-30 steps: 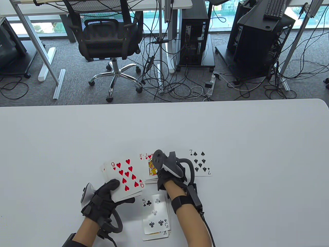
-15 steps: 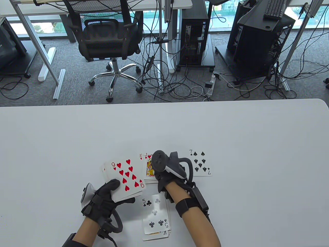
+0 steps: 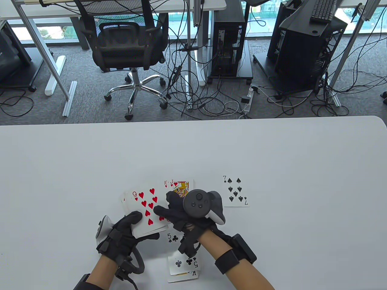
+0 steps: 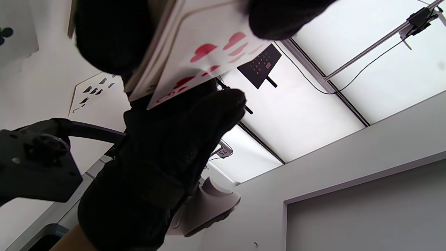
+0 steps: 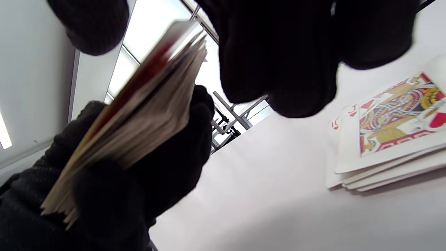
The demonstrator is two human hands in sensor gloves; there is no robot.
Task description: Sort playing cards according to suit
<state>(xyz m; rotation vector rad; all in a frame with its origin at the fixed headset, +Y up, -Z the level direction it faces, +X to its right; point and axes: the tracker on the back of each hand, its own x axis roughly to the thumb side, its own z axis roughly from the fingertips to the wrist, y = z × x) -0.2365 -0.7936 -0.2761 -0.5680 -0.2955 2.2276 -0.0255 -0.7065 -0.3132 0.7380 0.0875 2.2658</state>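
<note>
Fingers [image 3: 164, 211] of right hand [image 3: 184, 214] spread loose over 9 of hearts [image 3: 146, 205], nothing gripped yet; left hand [image 3: 121, 238] grips deck [image 5: 139, 115] w/ 9 on top, above counter [image 3: 302, 181]. Risk: pinch drags 2 cards, or 9 slips onto clubs pile [image 3: 181, 265] not hearts pile [image 3: 181, 187].

A face-up deck [image 3: 145, 211] topped by the 9 of hearts sits tilted above the tabletop's near edge. Flat beside it lie 3 face-up piles: jack of hearts [image 3: 181, 187] (a 10 peeks beneath), 7 of spades [image 3: 235, 191], 5 of clubs [image 3: 183, 262] nearest the edge.
</note>
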